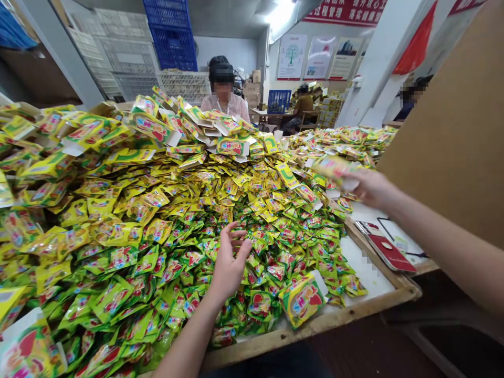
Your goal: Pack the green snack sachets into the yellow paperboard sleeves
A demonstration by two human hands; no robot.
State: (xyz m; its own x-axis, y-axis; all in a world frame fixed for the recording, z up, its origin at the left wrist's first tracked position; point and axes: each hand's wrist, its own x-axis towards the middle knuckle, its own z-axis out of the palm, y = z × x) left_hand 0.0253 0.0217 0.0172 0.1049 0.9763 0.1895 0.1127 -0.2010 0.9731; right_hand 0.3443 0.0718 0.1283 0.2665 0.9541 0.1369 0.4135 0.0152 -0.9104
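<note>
My left hand [230, 260] hovers over or rests on a heap of small green candy packets [189, 257]; its fingers are apart and I see nothing in them. At the right, my right hand [372, 188] grips one end of a small yellow box [333, 167], which is blurred by motion. Another yellow box [303, 300] with a white flap standing open lies at the near edge of the table, on the packets. Yellow packets [200, 184] cover the heap farther back. More printed boxes [232, 147] are piled along its far side.
A wooden rim [315, 323] edges the table. Beyond its right side lie a red-and-white booklet or card [388, 249] and a black-framed item [397, 236]. A large brown cardboard panel [449, 136] rises at the right. A person [226, 102] sits across the heap; others are farther back.
</note>
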